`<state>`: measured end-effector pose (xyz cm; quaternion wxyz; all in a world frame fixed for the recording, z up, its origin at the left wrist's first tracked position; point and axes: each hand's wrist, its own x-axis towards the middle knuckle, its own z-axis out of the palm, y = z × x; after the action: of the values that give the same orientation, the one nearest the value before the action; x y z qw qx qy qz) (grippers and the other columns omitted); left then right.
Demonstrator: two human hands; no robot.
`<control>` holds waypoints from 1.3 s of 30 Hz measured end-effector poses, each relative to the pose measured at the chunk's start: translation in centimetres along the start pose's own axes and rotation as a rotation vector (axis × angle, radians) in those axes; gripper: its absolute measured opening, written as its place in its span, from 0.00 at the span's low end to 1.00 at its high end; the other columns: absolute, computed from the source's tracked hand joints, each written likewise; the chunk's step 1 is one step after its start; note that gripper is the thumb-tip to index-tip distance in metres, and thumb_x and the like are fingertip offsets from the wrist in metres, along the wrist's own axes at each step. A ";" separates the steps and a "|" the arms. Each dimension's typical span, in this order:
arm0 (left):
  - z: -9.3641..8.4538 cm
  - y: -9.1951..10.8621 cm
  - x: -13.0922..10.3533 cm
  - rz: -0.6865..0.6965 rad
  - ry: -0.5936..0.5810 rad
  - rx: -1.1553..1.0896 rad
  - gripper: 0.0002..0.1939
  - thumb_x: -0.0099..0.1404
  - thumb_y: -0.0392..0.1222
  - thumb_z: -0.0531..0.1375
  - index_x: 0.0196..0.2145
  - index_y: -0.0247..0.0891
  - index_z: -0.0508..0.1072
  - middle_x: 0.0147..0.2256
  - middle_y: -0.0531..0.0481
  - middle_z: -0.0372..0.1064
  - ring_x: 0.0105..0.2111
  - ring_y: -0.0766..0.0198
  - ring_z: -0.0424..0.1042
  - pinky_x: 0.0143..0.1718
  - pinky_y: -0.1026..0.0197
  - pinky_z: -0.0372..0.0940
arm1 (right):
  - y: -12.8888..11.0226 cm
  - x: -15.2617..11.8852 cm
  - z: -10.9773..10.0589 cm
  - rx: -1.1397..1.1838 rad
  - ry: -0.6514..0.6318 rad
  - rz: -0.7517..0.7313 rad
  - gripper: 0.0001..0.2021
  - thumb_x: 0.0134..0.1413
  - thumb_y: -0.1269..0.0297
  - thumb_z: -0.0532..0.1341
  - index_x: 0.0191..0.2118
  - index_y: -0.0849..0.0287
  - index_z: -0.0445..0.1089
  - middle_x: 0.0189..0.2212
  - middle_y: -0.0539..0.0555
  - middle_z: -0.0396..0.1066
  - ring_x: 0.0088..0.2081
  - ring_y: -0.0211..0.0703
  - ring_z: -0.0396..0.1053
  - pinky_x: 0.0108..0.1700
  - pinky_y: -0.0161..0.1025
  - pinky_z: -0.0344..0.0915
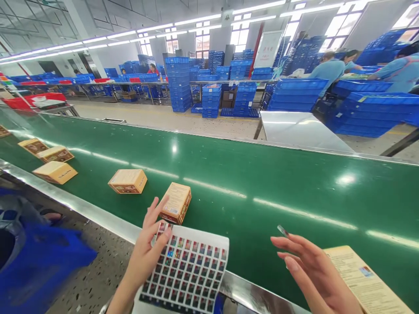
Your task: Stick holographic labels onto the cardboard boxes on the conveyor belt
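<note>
My left hand grips a white sheet of small shiny stickers, thumb on top at its upper left corner. Its index and middle fingers stretch past the sheet over a tan and brown carton; I cannot tell whether they touch it. A single small sticker clings to the index fingertip of my right hand, whose fingers are slightly curled and apart. Partly behind that hand lies another tan carton, with a small shiny sticker on its upper face.
A green conveyor belt runs across, with a metal edge on my side. More cartons lie to the left. Beyond stand a metal table, stacked blue crates and several people. A blue cloth-like item is at lower left.
</note>
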<state>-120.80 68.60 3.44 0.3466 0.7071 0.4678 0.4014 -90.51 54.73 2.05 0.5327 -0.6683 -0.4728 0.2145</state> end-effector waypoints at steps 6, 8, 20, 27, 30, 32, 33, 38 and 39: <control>0.1 -1.4 0.2 -0.102 -0.245 -0.082 0.16 0.71 0.50 0.55 0.30 0.40 0.74 0.65 0.42 0.65 0.71 0.43 0.49 0.70 0.37 0.47 | -1.5 6.2 5.9 0.319 -0.196 0.233 0.26 0.53 0.38 0.65 0.45 0.56 0.75 0.45 0.62 0.80 0.48 0.56 0.78 0.48 0.49 0.77; 1.1 -1.3 -0.9 -0.078 -0.255 -0.107 0.18 0.72 0.49 0.54 0.27 0.40 0.71 0.65 0.42 0.64 0.70 0.44 0.50 0.69 0.37 0.50 | -2.3 8.2 8.5 0.438 -0.272 0.292 0.26 0.47 0.39 0.68 0.41 0.56 0.76 0.49 0.62 0.78 0.53 0.57 0.74 0.52 0.51 0.73; 4.2 2.1 -2.3 -0.071 -0.394 -0.093 0.16 0.70 0.41 0.53 0.23 0.41 0.63 0.66 0.42 0.61 0.71 0.39 0.46 0.65 0.28 0.52 | -3.3 9.2 12.7 0.471 -0.306 0.316 0.19 0.42 0.44 0.69 0.23 0.57 0.71 0.50 0.62 0.77 0.51 0.57 0.73 0.54 0.48 0.67; 5.1 3.5 -2.2 -0.088 -0.454 -0.100 0.16 0.69 0.39 0.54 0.22 0.41 0.65 0.65 0.47 0.63 0.71 0.40 0.47 0.64 0.27 0.53 | -3.4 9.0 11.0 0.379 -0.278 0.300 0.16 0.43 0.48 0.67 0.23 0.57 0.70 0.50 0.62 0.77 0.47 0.55 0.75 0.46 0.45 0.71; 5.4 3.8 -2.3 -0.079 -0.469 -0.121 0.16 0.68 0.37 0.55 0.21 0.41 0.65 0.65 0.48 0.63 0.70 0.39 0.47 0.65 0.28 0.53 | -3.1 8.8 10.5 0.318 -0.261 0.274 0.16 0.44 0.48 0.66 0.23 0.56 0.69 0.48 0.61 0.78 0.45 0.55 0.76 0.43 0.45 0.72; 5.8 3.8 -2.5 -0.068 -0.467 -0.127 0.15 0.67 0.37 0.55 0.22 0.41 0.66 0.65 0.48 0.64 0.70 0.38 0.47 0.65 0.28 0.53 | -3.0 8.4 10.4 0.264 -0.227 0.252 0.16 0.45 0.47 0.65 0.24 0.55 0.68 0.49 0.61 0.78 0.44 0.55 0.77 0.41 0.46 0.73; 5.9 3.8 -2.6 -0.060 -0.465 -0.126 0.15 0.67 0.36 0.56 0.22 0.41 0.67 0.65 0.48 0.64 0.70 0.38 0.47 0.65 0.28 0.52 | -3.1 8.2 10.4 0.231 -0.203 0.239 0.16 0.46 0.47 0.64 0.25 0.55 0.68 0.48 0.62 0.78 0.44 0.55 0.77 0.42 0.47 0.73; 6.6 4.2 -2.7 -0.039 -0.506 -0.104 0.14 0.67 0.35 0.55 0.23 0.40 0.67 0.67 0.49 0.59 0.71 0.37 0.44 0.65 0.24 0.48 | -3.3 7.6 10.4 0.048 -0.072 0.185 0.15 0.47 0.47 0.62 0.30 0.53 0.64 0.38 0.60 0.79 0.37 0.53 0.77 0.41 0.49 0.73; 6.7 4.4 -2.7 -0.044 -0.521 -0.105 0.13 0.67 0.35 0.55 0.23 0.40 0.67 0.67 0.49 0.59 0.71 0.36 0.43 0.65 0.24 0.48 | -3.3 7.8 10.2 0.016 -0.046 0.183 0.16 0.47 0.47 0.62 0.34 0.54 0.64 0.36 0.59 0.78 0.34 0.52 0.76 0.38 0.48 0.73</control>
<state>-113.76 63.86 3.62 0.5004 0.7571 0.3566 0.2220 -96.29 66.56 3.26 0.5055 -0.6992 -0.4201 0.2812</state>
